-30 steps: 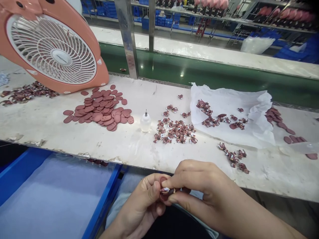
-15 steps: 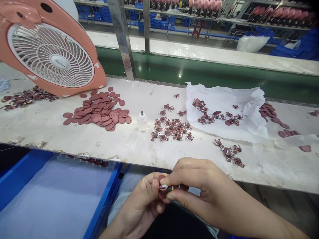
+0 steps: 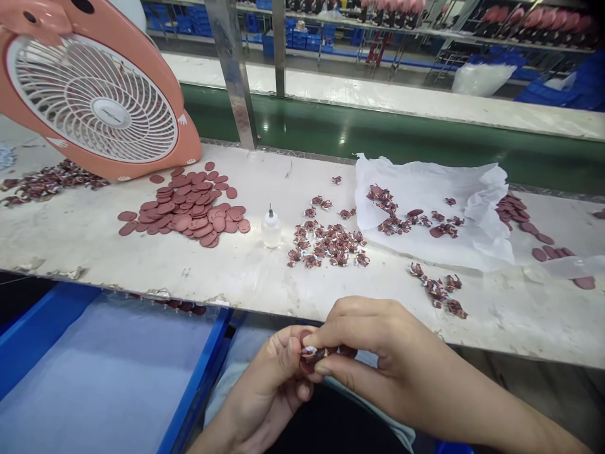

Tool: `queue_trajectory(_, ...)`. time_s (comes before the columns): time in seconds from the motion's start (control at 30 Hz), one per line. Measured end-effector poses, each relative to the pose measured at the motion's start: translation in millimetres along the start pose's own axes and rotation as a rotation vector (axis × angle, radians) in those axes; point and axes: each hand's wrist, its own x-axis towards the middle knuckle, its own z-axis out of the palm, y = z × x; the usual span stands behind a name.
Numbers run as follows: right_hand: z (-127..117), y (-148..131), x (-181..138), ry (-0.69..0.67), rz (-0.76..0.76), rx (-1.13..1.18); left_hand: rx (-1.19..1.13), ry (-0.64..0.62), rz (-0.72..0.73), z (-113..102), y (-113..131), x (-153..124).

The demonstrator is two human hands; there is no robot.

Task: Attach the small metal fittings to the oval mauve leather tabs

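Note:
Low in front of the table edge, my left hand [image 3: 269,381] pinches a reddish-brown oval disc [image 3: 305,335] by its side. My right hand [image 3: 382,343] grips a small brown figurine [image 3: 310,353] with white and yellowish details between thumb and fingers, against the disc's face. Fingers hide much of both pieces. Another dark brown piece [image 3: 348,351] shows under the right fingers; its kind is unclear. Beyond the hands lies a cluster of similar small brown figurines [image 3: 335,243]. A clear dropper bottle [image 3: 271,231] with a thin tip stands upright left of them.
A heap of oval discs [image 3: 189,208] lies before an orange fan [image 3: 111,113]. White sheeting [image 3: 435,246] carries figurines and discs. Farther right are more discs [image 3: 520,217]. A lined blue crate [image 3: 193,378] stands at lower left. A metal post [image 3: 234,75] rises behind the table.
The view has shifted slightly. Both hands keep nearly the same hold, with the figurine still pressed against the disc.

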Motion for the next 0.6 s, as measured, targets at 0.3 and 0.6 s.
queue_trajectory(0.3, -1.4, 2.8, 7.1, -0.014, 0.010, 0.007, -0.062, -0.002, -0.006, -2.0, 2.1, 2.6)
queue_trajectory(0.6, -4.0, 3.7, 9.5, -0.002, 0.025, 0.024, -0.078, -0.040, 0.002, -5.1, 3.7, 8.0)
